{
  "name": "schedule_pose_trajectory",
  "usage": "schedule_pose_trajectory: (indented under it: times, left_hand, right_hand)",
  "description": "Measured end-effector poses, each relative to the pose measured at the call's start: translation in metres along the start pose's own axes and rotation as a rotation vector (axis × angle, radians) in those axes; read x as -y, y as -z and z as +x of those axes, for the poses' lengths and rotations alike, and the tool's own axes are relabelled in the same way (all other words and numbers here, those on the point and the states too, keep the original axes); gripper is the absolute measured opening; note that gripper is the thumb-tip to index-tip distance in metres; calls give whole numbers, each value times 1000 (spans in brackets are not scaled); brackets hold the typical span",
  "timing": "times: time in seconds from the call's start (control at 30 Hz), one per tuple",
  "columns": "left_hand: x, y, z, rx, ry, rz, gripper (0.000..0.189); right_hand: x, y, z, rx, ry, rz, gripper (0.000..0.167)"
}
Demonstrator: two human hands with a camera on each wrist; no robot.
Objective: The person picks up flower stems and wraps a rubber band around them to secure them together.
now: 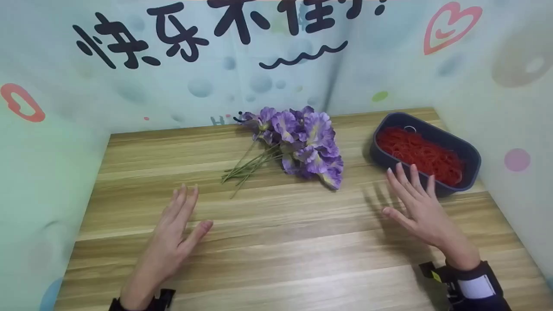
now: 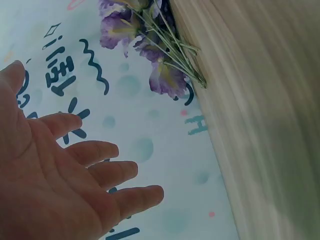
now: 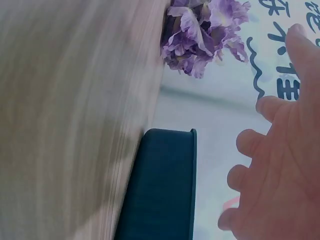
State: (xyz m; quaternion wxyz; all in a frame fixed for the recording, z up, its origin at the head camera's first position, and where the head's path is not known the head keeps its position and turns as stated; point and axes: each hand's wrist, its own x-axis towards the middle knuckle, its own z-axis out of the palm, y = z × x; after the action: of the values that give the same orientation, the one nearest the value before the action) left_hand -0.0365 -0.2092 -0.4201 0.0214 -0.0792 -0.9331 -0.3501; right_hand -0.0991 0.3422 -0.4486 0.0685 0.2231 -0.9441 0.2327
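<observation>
A bunch of purple artificial flowers lies on the wooden table, blossoms to the right and thin green stems pointing left toward the front. My left hand hovers at the left with fingers extended and thumb apart, holding nothing. On the other side my right hand is spread and holds nothing; its fingertips overlap the near rim of a dark blue tub in the head view. Inside the tub sits a heap of red rubber bands. In the right wrist view the tub's side stands beyond the fingers.
The wood-grain table is enclosed by a printed cloth backdrop behind, and by pale side walls at left and right. The flowers' tips reach the backdrop. The tub stands near the table's right edge. A dark band is strapped round each wrist.
</observation>
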Motion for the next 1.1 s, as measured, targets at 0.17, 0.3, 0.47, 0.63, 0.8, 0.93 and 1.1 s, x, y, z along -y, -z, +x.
schedule_pose_trajectory:
  times: [0.17,0.3,0.47,0.63,0.8,0.93,1.1]
  left_hand:
    - [-10,8,20,67,-5,-7,90]
    - [-15,11,43,145,31,-53,104]
    - [-19,8,76,231,85,-111,115]
    - [-25,-1,109,282,82,-110,118]
    - [-32,-11,134,338,104,-79,125]
    - [-37,-19,151,372,128,-62,129]
    - [-45,-29,166,383,135,-27,125]
  right_hand:
    - [10,2,-2,49,1,199,86]
    - [19,5,0,94,-19,301,86]
    - [30,8,8,226,-118,388,87]
    - [40,3,17,322,-121,400,87]
    - [47,-4,23,372,-105,384,84]
    - [48,-11,28,409,-91,399,84]
    - [51,-18,35,471,-97,423,86]
